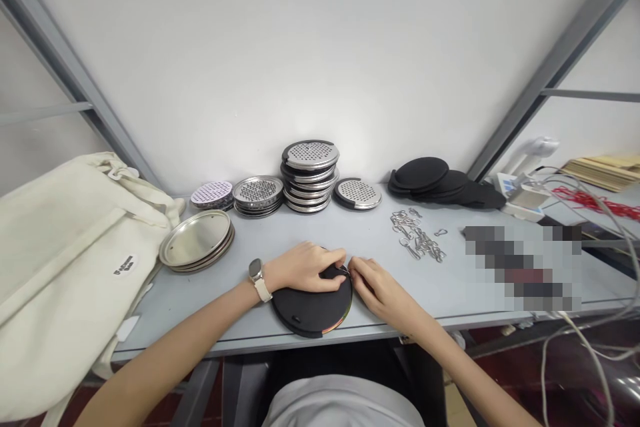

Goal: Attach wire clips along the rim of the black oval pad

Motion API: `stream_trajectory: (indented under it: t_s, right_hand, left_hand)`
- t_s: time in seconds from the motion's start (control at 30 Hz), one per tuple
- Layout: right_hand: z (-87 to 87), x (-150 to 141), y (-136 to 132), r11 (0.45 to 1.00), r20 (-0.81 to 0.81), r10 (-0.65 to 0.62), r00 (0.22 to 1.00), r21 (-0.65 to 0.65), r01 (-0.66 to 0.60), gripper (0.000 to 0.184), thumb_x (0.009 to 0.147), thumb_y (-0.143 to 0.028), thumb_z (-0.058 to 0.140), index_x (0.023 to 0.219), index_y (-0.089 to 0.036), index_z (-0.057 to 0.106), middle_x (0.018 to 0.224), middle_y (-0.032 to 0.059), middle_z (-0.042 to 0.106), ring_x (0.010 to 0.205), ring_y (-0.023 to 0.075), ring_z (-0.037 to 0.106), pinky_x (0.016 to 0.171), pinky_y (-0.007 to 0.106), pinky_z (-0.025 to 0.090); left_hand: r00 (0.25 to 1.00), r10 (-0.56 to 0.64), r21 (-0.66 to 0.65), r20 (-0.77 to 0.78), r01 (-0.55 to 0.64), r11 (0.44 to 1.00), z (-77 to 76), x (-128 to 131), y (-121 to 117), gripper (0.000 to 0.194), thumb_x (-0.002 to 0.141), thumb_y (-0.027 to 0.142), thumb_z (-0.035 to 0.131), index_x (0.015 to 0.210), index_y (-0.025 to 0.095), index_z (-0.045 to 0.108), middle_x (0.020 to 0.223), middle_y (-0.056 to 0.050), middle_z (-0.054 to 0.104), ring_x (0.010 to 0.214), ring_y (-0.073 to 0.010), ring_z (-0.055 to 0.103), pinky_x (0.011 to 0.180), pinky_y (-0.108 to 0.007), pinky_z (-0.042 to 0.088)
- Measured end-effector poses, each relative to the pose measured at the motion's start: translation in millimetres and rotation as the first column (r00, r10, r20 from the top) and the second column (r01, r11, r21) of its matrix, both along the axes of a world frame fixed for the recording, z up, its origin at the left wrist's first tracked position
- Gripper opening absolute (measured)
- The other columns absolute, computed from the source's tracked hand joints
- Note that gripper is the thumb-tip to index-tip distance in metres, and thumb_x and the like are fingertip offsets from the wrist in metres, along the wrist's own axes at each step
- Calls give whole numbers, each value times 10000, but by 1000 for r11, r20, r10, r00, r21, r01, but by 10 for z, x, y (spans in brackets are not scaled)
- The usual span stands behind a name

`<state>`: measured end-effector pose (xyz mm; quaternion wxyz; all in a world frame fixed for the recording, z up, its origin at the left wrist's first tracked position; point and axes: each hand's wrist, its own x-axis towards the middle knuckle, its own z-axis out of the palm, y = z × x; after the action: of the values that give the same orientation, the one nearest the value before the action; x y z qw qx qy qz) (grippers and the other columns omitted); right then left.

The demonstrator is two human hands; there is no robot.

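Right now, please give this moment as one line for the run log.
left hand: on black round disc | right hand: at its rim | near: key rings

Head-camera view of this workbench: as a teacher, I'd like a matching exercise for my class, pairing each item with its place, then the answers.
Items:
1. Canvas bag
2. Metal clips
3. Tallest stack of perforated steel discs
4. Black round disc

Places:
A. Right of the right hand
B. Under the left hand
C. Far left end of the table
D. Back of the table, centre

Pairs: 1-C, 2-A, 3-D, 4-B
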<state>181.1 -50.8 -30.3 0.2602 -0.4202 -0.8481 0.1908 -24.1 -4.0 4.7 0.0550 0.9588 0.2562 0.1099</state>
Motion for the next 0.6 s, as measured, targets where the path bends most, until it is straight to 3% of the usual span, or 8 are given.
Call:
stream_trajectory:
  t_s: [0.47,0.6]
  right_hand:
    - [-10,7,11,999,31,9,999,41,-10,225,973,-144,313,799,-212,439,731,16,509,697,183,474,698,323,415]
    - [-24,8,21,998,63,12,998,57,-15,230,969,-138,306,788,-210,428,716,13,497,691,186,478,693,324,415]
  left_hand:
    - [1000,8,-14,-10,-8,1000,18,2,-9,168,887,366,500,955,212,497,723,13,643,626,-165,612,561,-262,328]
    - [998,56,-20,-21,-56,998,24,9,-16,324,880,389,508,1132,194,450,671,17,620,600,-184,610,539,-258,328]
